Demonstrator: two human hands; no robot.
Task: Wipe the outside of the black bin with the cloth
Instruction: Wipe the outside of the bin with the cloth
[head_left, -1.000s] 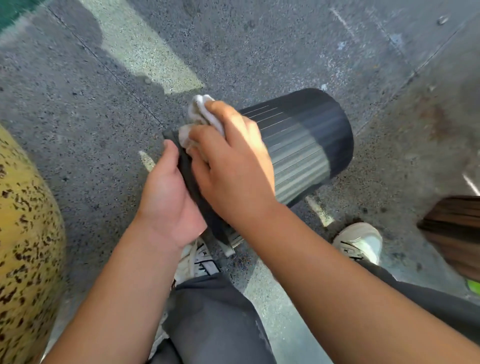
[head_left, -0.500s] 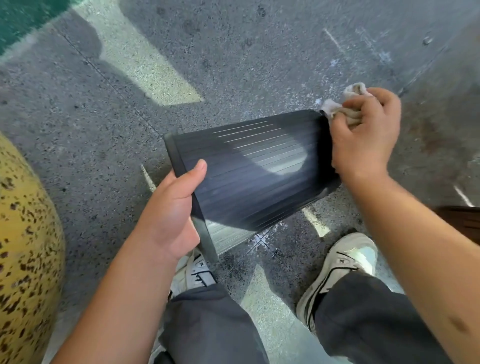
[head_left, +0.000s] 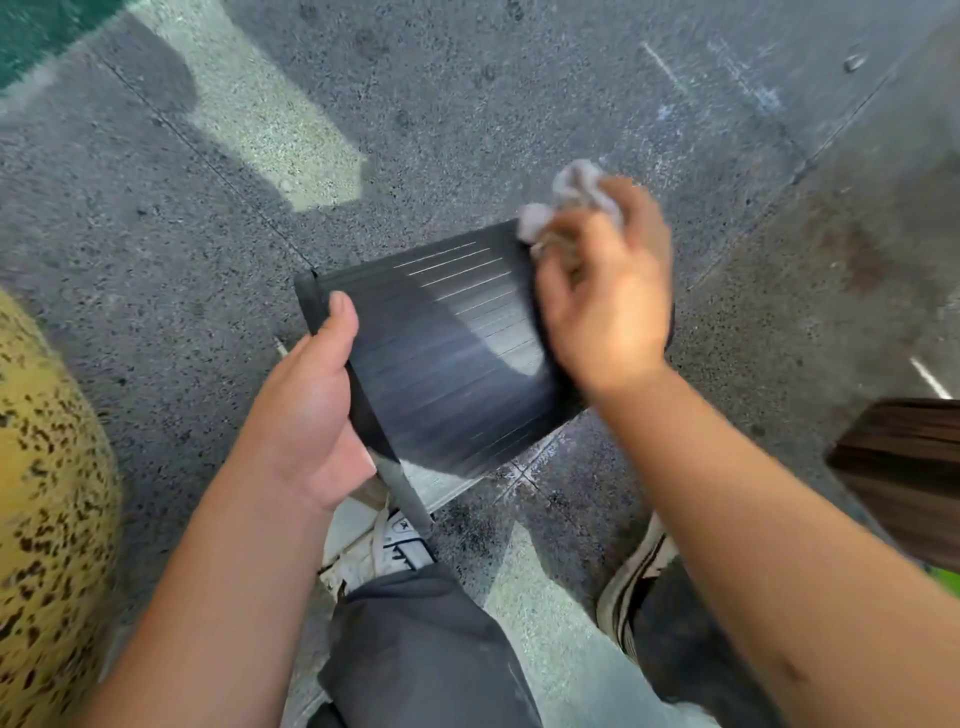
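Observation:
The black ribbed bin (head_left: 447, 364) is held on its side above the pavement, its open rim toward me and its base pointing away. My left hand (head_left: 306, 415) grips the rim, thumb lying over the outer wall. My right hand (head_left: 602, 301) is blurred with motion and clutches a crumpled whitish cloth (head_left: 571, 202), pressing it on the bin's upper side near the base end. That hand hides the base of the bin.
Grey speckled pavement (head_left: 467, 104) lies all around, with sunlit patches. A yellow, dark-spotted rounded object (head_left: 47, 493) stands at the left edge. A brown wooden thing (head_left: 904, 467) sits at the right. My two shoes (head_left: 384, 540) and grey trousers are just below the bin.
My right hand swept the cloth from the rim end out to the base, and has now come back a little over the bin's side. The left hand keeps holding the rim.

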